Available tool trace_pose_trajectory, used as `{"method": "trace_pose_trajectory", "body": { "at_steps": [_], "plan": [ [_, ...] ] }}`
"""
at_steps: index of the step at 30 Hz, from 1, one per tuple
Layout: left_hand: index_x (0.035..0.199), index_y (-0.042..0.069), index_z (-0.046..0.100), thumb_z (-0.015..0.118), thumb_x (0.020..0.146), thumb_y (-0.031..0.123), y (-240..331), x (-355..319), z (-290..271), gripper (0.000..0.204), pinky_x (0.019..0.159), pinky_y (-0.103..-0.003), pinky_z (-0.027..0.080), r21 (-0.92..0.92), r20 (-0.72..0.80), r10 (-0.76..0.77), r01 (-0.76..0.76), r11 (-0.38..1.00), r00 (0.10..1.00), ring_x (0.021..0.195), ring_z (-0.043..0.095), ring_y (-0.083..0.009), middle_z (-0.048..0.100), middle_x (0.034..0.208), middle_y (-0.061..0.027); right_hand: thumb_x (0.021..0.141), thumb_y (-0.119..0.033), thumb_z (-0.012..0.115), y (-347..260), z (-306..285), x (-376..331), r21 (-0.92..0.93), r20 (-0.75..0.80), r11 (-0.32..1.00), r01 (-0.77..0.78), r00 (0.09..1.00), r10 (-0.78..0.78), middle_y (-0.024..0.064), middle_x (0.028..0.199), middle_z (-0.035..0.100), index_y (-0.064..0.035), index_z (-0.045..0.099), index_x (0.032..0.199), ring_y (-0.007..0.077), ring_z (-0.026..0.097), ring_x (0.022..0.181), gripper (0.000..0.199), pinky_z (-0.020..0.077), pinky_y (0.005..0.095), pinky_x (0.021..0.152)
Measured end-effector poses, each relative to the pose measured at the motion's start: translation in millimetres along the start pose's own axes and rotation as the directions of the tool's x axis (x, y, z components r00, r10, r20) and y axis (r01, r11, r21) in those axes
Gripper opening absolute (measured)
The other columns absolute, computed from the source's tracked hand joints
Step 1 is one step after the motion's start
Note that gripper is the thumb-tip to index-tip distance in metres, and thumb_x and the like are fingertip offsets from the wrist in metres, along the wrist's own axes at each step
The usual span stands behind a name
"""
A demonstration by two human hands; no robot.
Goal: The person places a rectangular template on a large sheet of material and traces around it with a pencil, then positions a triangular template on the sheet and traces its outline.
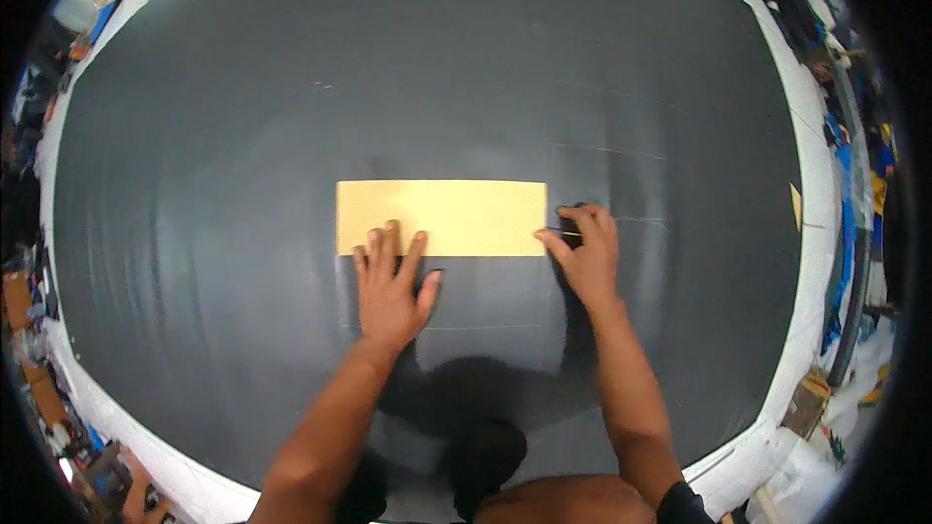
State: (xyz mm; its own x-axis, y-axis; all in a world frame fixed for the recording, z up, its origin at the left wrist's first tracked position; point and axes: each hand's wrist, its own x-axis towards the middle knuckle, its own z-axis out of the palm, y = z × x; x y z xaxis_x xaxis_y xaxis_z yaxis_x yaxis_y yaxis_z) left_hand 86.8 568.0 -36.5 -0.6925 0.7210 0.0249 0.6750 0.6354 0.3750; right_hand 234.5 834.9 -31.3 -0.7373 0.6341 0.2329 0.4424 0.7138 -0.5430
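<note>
Tan card strip [442, 217] mid black table [291, 87], long axis L–R. L hand [391, 283] flat, fingers spread, pressing its near edge. R hand [585, 254] at right end, pinching a thin dark tool, prob. a pen.

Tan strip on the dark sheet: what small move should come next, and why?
Probably a short pull of the right hand along the tan strip's lower edge. The left hand lies flat, pinning that edge to the dark sheet, while the right holds a thin tool at its right end.
</note>
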Motion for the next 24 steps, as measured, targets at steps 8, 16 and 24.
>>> {"method": "trace_pose_trajectory", "body": {
  "at_steps": [8, 16, 24],
  "plan": [
    [0.153, 0.019, 0.052, 0.066, 0.098, 0.043, 2.7, 1.4, 0.2, 0.062, 0.123, -0.067, 0.018, -0.047, -0.003, -0.010, 0.010, 0.999, 1.000, 0.153, 0.028, -0.0481, 0.031, 0.167, -0.0220, 0.075, -0.032, 0.092, -3.9, -5.2, 2.0, -0.009, 0.088, 0.992, -0.129, 0.988, 0.130, 0.0130, 0.117, 0.062, -0.0079, 0.073, 0.112, 0.0341, 0.058, 0.112, 0.048, 0.0495, 0.0445, 0.096],
    [0.152, 0.019, 0.053, 0.065, 0.098, 0.043, 2.3, 0.2, -0.7, 0.061, 0.122, -0.068, 0.020, -0.101, -0.020, -0.015, 0.013, 0.995, 1.000, 0.152, 0.031, -0.0481, 0.034, 0.164, -0.0232, 0.078, -0.031, 0.092, -6.5, -6.7, 2.2, 0.035, 0.128, 0.981, -0.192, 0.974, 0.187, 0.0122, 0.121, 0.059, -0.0068, 0.072, 0.113, 0.0312, 0.059, 0.113, 0.047, 0.0539, 0.0410, 0.094],
    [0.152, 0.017, 0.053, 0.067, 0.096, 0.044, 0.1, 1.4, 2.6, 0.063, 0.121, -0.069, 0.022, -0.092, -0.046, 0.003, -0.007, 0.996, 0.999, 0.151, 0.032, -0.0480, 0.036, 0.163, -0.0244, 0.076, -0.023, 0.091, -1.6, -5.3, 1.7, 0.115, 0.105, 0.977, -0.181, 0.980, 0.169, 0.0126, 0.115, 0.063, -0.0058, 0.072, 0.110, 0.0322, 0.059, 0.114, 0.043, 0.0519, 0.0427, 0.096]
  ]
}}
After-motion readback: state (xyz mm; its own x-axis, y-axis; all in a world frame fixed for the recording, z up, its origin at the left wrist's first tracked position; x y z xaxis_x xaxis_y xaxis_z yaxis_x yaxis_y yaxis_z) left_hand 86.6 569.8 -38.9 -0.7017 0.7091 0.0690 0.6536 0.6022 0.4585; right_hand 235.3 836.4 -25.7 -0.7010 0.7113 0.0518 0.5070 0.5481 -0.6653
